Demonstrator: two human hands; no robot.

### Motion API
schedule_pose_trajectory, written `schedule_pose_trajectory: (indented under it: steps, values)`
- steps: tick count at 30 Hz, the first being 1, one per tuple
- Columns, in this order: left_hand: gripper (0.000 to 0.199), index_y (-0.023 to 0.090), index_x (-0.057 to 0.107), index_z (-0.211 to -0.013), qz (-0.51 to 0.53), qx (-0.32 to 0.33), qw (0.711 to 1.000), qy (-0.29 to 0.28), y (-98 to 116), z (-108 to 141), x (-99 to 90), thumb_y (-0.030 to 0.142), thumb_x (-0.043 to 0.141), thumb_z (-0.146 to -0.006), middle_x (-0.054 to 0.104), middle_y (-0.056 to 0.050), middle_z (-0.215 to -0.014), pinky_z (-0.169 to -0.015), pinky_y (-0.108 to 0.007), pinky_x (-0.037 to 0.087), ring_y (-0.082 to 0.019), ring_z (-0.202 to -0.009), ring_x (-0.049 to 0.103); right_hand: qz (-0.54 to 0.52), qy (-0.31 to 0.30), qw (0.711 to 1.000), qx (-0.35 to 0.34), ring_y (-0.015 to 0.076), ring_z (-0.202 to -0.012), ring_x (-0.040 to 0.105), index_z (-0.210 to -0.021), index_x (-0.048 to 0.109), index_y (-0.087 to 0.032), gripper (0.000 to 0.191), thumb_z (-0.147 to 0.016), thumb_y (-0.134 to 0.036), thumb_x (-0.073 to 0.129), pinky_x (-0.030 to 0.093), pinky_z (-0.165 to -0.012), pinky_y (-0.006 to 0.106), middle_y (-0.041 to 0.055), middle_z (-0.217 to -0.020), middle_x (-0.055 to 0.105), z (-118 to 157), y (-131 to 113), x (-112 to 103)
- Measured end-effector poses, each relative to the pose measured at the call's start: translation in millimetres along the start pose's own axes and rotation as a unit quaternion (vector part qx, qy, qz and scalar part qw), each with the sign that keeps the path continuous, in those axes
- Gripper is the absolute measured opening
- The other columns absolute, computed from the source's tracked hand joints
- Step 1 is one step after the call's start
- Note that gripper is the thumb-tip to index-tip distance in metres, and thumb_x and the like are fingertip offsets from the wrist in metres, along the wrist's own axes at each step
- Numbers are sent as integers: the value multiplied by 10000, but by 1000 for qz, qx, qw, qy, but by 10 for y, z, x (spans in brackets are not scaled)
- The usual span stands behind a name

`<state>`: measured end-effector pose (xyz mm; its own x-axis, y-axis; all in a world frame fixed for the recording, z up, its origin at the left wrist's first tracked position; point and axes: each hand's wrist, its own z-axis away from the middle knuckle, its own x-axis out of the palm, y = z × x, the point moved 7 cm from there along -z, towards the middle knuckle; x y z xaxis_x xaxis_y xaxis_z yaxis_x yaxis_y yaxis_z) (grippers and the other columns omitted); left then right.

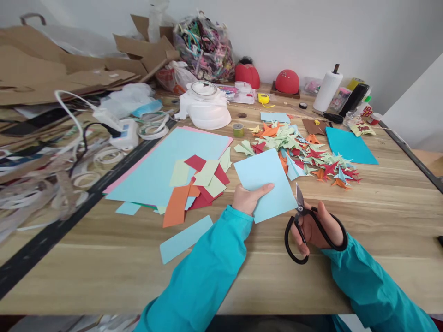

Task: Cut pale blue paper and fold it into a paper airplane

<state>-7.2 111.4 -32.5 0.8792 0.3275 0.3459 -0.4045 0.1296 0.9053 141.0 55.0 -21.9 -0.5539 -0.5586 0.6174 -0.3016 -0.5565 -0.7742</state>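
Observation:
My left hand [251,198] holds a light blue paper sheet [266,177], thumb on top and fingers beneath. In my right hand [320,226] are black-handled scissors [300,203], their blades at the sheet's lower right corner. Beside my left forearm lies a light blue strip [187,239]. Cut pieces in red, pale green and orange [176,205] rest partly on a large light blue sheet [148,168]. Beyond the held sheet, a heap of small folded paper shapes [294,138] spreads to the right.
A turquoise sheet [352,145] lies at the right. Farther back are a white cloth bundle [205,108], a yellow tape measure [263,99], two red domed objects [287,82] and a white roll [328,91]. Cables, ribbons and cardboard [31,64] crowd the left.

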Motion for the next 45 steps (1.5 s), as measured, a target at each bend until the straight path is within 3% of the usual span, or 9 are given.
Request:
schedule_pose_trajectory:
  steps: [13, 24, 33, 40, 45]
  values:
    - [654, 103, 654, -961, 22, 48, 999, 16, 100, -19, -26, 286, 833, -360, 704, -88, -791, -748, -365, 528, -261, -832, 638, 19, 26, 999, -25, 143, -367, 527, -1343, 143, -252, 719, -782, -701, 161, 409, -376, 253, 10, -627, 600, 5, -79, 11]
    - [529, 85, 676, -819, -11, -44, 997, -56, -45, 3, 66, 256, 836, -344, 696, -116, -862, -726, -370, 540, -259, -792, 644, 3, -36, 999, 27, 150, -387, 551, -1290, 181, -242, 686, -780, -699, 214, 428, -380, 251, 9, -621, 611, 8, 15, 42]
    - [532, 84, 671, -855, 0, -27, 998, -54, -45, 4, 64, 257, 830, -378, 688, -124, -909, -734, -366, 538, -264, -827, 638, 2, -5, 1000, -8, 154, -359, 532, -1312, 175, -213, 743, -765, -714, 205, 383, -352, 234, 29, -637, 600, -13, -35, 19]
    - [599, 80, 674, -891, 20, -43, 999, -21, -40, 22, 38, 268, 837, -346, 693, -128, -874, -722, -380, 537, -274, -807, 642, 25, 44, 998, -35, 148, -371, 525, -1323, 207, -211, 796, -734, -746, 218, 410, -359, 262, 25, -655, 589, -41, -68, -27]
    - [637, 93, 665, -928, 23, -38, 999, -10, -10, 31, 32, 254, 838, -336, 699, -112, -843, -732, -376, 534, -268, -807, 643, 57, 61, 996, -22, 143, -368, 517, -1342, 199, -214, 812, -736, -751, 145, 411, -367, 272, 20, -632, 586, -24, -47, -47]
